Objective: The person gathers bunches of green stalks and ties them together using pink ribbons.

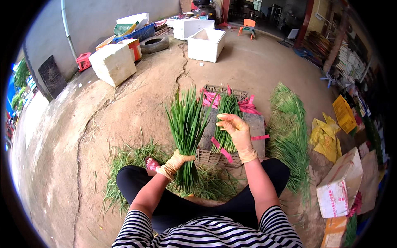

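My left hand [179, 161], in a pale rubber glove, is closed around a bunch of long green leaves [187, 124], probably garlic chives, held upright between my knees. My right hand [236, 131], gloved the same way, is raised with thumb and fingers curled apart; I make out nothing between them. Below and behind it lies another green bunch [229, 107], stems towards me, on a grey board [256, 119] over an upturned-looking plastic crate [206, 157]. Pink strips [225, 152] lie under and beside that bunch, and pink ribbon [212, 97] is heaped at the crate's far end.
A long pile of green stalks [288, 133] lies right of the crate. Loose trimmings [133, 167] cover the floor around my feet. Farther right are a yellow plastic bag [325, 138] and a cardboard box [339, 186]. White foam boxes [206, 46] and a tyre [154, 44] stand ahead.
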Available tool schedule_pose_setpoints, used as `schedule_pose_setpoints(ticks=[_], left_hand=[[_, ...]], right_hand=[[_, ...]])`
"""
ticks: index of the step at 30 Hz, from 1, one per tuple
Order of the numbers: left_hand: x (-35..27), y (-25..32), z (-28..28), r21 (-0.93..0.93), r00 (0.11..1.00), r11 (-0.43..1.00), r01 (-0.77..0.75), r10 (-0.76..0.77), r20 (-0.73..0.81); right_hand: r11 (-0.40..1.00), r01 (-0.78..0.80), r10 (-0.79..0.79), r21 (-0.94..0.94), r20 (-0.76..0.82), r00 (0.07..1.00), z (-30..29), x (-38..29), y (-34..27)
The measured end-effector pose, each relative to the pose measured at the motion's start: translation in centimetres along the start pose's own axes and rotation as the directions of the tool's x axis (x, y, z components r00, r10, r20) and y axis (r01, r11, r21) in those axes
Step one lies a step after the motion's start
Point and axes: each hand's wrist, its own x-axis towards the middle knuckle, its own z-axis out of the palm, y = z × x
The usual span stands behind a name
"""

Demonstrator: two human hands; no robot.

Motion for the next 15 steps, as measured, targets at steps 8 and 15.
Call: schedule_pose_setpoints(ticks=[8, 15], left_hand=[[-0.1, -0.4, 0.6, 0.063, 0.999, 0.998, 0.024, -0.026, 0.034], [-0.8, 0.2, 0.3, 0.114, 0.998, 0.992, 0.056, -0.058, 0.015]], right_hand=[[0.968, -0.06, 0.052, -0.243, -0.039, 0.998, 2.5, 2.6, 1.9], [0.972, -0.222, 0.21, -0.07, -0.149, 0.966, 4.5, 1.4, 2.0]])
